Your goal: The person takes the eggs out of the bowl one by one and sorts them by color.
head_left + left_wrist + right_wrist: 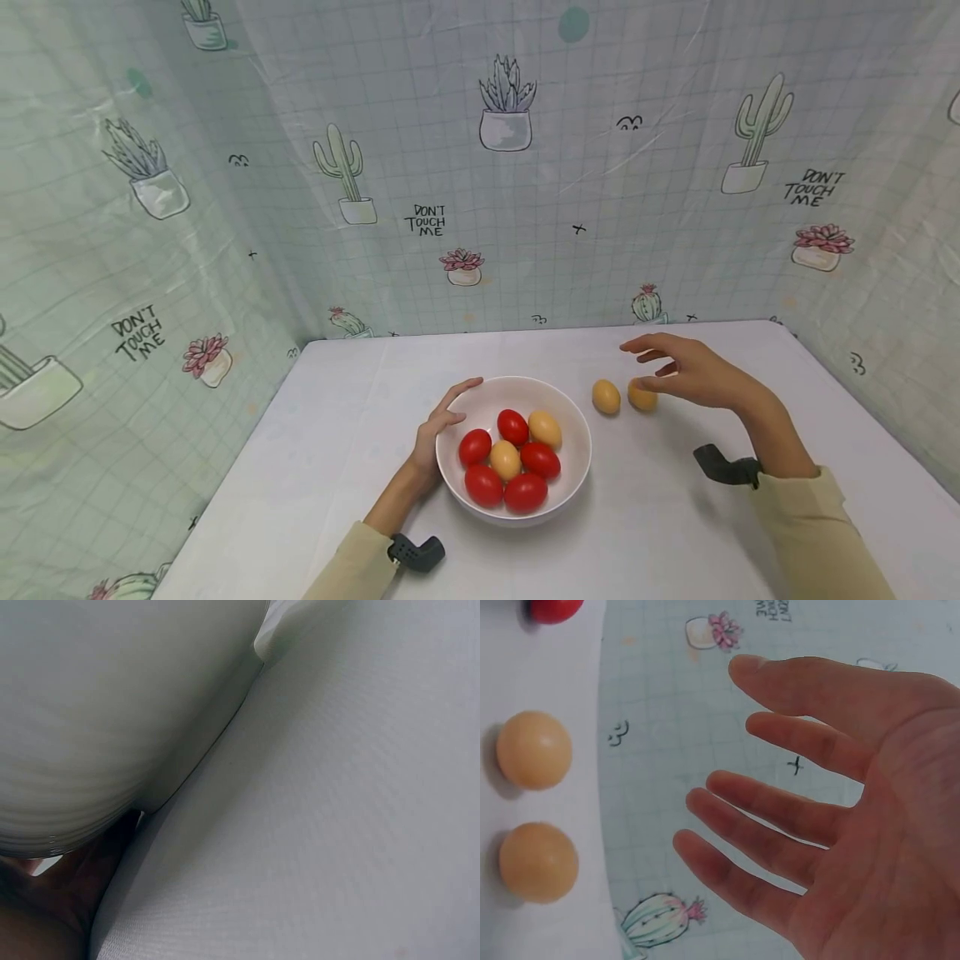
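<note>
Because the left yellow egg (pixel 606 397) and the right yellow egg (pixel 642 401) lie loose on the bare desk (pixel 360 433), we judge rolling to be the chief risk: a fingertip brushing either one off-centre could send it against the bowl (pixel 575 454) or away across the surface. Another loose one, a red egg (pixel 553 607), shows only in the right wrist view; our right hand (pixel 693 371) seems to hide it from the head camera, so we might knock it unseen. An egg let go too high over the five red eggs (pixel 526 492) and two yellow eggs (pixel 506 460) in the bowl could glance off them and over the rim, and a hard pull by our left hand (pixel 429 440) could tilt the bowl.

Our right hand hangs with fingers loosely spread and thumb apart, holding nothing. The right yellow egg lies just beside its thumb, partly covered in the head view, though the right wrist view shows the hand apart from it. The left yellow egg sits between that one and the bowl, farther from the hand. Our left hand grips the bowl's left side, thumb over the rim.
</note>
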Demonstrator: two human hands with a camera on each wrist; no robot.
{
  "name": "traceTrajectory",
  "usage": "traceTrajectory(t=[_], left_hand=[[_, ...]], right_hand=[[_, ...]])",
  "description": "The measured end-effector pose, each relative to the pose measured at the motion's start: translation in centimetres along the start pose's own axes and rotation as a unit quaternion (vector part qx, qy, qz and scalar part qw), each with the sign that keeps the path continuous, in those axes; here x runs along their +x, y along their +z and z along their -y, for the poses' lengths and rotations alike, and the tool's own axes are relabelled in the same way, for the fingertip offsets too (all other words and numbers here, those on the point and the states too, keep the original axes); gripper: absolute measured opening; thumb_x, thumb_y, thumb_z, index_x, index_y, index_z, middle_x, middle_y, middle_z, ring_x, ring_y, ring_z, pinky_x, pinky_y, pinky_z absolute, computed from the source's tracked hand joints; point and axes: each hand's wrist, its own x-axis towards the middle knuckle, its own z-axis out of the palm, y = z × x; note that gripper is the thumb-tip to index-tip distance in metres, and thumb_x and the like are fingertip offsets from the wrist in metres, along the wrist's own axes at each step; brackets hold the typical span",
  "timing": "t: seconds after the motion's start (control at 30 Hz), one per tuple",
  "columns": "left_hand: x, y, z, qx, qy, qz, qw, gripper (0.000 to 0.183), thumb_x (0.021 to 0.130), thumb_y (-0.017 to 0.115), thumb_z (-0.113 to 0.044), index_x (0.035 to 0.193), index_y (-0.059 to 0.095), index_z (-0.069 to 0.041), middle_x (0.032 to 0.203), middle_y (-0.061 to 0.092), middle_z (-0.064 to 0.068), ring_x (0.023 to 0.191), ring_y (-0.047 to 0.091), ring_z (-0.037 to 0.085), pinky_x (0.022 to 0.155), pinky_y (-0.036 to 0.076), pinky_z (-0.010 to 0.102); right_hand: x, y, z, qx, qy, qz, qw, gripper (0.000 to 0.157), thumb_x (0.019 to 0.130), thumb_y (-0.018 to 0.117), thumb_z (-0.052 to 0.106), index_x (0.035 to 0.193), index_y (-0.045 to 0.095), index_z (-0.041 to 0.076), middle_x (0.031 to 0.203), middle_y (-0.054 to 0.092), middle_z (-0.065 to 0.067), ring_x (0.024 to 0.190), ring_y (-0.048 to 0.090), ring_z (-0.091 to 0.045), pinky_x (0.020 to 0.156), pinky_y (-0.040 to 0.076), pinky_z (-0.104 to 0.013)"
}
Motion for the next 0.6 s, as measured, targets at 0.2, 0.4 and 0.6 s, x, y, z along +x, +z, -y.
traceTrajectory(t=[0.2, 0.4, 0.6], left_hand=[[0.0, 0.0, -0.2, -0.004, 0.003, 0.007, 1.0000, 0.065, 0.096, 0.028, -0.026, 0.161, 0.033, -0.025, 0.163, 0.039, 0.000, 0.146, 0.042, 0.033, 0.114, 0.047, 0.038], [0.0, 0.1, -0.4, -0.003, 0.007, 0.011, 0.9999, 0.066, 0.095, 0.027, -0.026, 0.161, 0.032, -0.024, 0.163, 0.039, 0.000, 0.148, 0.041, 0.033, 0.115, 0.046, 0.041], [-0.1, 0.0, -0.2, -0.007, 0.003, 0.009, 0.9999, 0.065, 0.096, 0.027, -0.025, 0.161, 0.033, -0.026, 0.163, 0.038, 0.000, 0.147, 0.042, 0.033, 0.112, 0.048, 0.036]], right_hand=[[-0.1, 0.0, 1.5, -0.009, -0.027, -0.011, 1.000, 0.056, 0.093, 0.077, 0.024, 0.142, 0.057, 0.007, 0.141, 0.062, -0.018, 0.122, 0.065, -0.039, 0.096, 0.059, -0.053], [0.1, 0.3, 2.5, -0.010, -0.045, -0.016, 0.999, 0.059, 0.092, 0.077, 0.022, 0.145, 0.054, 0.008, 0.140, 0.062, -0.019, 0.121, 0.066, -0.039, 0.093, 0.060, -0.050], [0.1, 0.6, 3.4, -0.010, -0.049, -0.021, 0.999, 0.063, 0.092, 0.077, 0.022, 0.148, 0.050, 0.009, 0.142, 0.060, -0.020, 0.120, 0.067, -0.038, 0.091, 0.062, -0.048]])
